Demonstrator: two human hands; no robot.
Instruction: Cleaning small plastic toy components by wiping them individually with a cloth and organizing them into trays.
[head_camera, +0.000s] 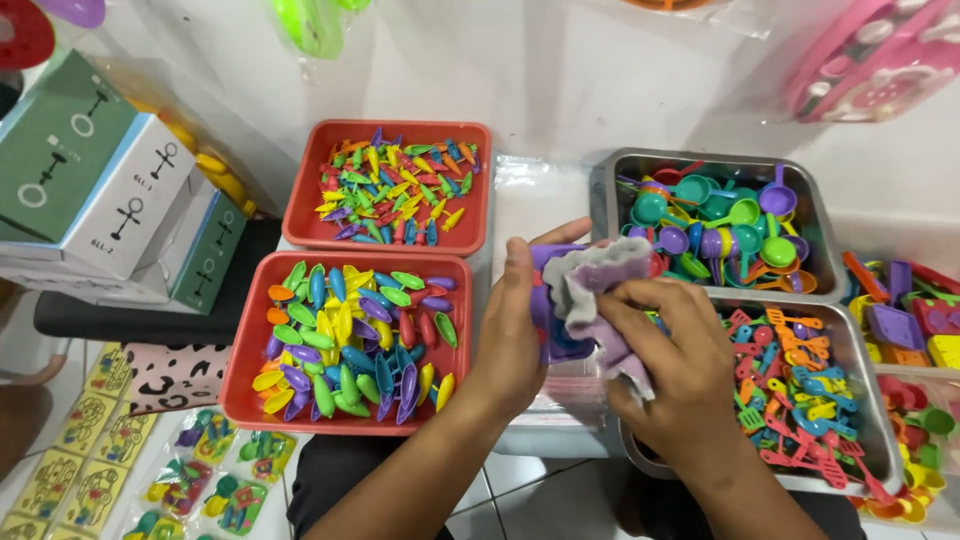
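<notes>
Both hands meet at the middle of the view: the left hand (515, 330) is clamped on a stack of purple toy pieces (553, 300), fingers wrapped round its far side and thumb up along the top edge, so the stack stands on edge with one face turned toward the right hand (670, 365). That hand is closed on a crumpled lilac cloth (600, 290), pressing it against the exposed face of the stack, a grip that looks suited to wiping, with the left hand acting as the steady backing. Just left of the left hand sits a red tray of coloured leaf-shaped pieces (350, 335), and beyond it a second red tray of small carrot-like pieces (395, 185); both are within easy reach but untouched. Beyond the right hand stands a metal tray of toy ladles and cups (725, 225), and directly under and to the right of that hand a metal tray of tiny toy utensils (800, 385). Beneath the hands lies a clear plastic bag (560, 400), flat between the trays.
</notes>
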